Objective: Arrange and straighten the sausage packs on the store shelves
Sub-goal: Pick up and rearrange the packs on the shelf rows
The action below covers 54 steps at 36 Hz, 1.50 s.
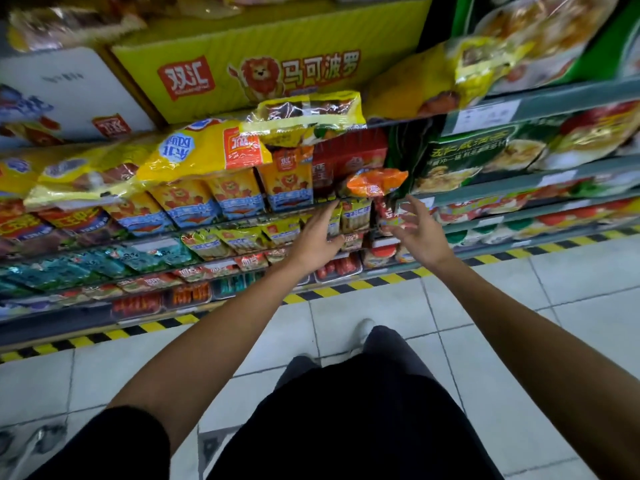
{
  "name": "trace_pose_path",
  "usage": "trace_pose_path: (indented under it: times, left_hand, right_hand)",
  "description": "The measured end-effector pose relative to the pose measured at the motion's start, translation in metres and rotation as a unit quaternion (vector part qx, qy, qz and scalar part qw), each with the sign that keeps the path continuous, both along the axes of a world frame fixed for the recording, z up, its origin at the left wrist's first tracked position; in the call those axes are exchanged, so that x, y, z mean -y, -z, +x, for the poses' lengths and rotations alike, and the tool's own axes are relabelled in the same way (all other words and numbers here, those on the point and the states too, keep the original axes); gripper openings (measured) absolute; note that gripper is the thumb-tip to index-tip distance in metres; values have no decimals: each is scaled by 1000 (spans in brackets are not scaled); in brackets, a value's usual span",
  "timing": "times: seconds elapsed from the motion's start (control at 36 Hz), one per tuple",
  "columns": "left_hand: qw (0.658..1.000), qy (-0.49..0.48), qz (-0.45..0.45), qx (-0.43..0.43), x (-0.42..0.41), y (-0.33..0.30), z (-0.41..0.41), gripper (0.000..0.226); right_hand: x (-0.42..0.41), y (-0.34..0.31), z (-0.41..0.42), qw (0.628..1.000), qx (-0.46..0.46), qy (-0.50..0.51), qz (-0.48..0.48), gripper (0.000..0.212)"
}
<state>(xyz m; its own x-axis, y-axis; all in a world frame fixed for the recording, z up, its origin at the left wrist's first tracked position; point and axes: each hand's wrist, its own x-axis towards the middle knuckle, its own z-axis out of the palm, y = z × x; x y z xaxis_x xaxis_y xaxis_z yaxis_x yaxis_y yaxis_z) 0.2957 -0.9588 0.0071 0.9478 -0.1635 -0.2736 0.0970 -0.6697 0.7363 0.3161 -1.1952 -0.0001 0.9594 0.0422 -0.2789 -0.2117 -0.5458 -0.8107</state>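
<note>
Both forearms are being extended toward the shelf edge [287,216]; left hand [317,237] and right hand [417,233], fingers spread, are holding nothing. Orange sausage pack [375,181], skewed at the edge, should be squared gently.

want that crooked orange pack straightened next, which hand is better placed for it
Right, probably. The right hand is open just below the orange pack, which sticks out tilted; the left hand sits lower and further left, by the green-yellow packs.
</note>
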Motion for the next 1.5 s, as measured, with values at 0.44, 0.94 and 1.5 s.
trace_pose_path:
  times: [0.44,0.94,1.5]
  left_hand:
    - [987,-155,-34,24,48,-9,52,66]
    - [953,-271,-131,40,43,-27,63,48]
    - [966,-211,-141,-45,26,-11,72,61]
  right_hand:
    - [1,5,83,991,17,-130,-8,47]
    - [-20,-26,104,976,104,-185,-48,35]
    - [-46,3,108,992,39,-115,-24,48]
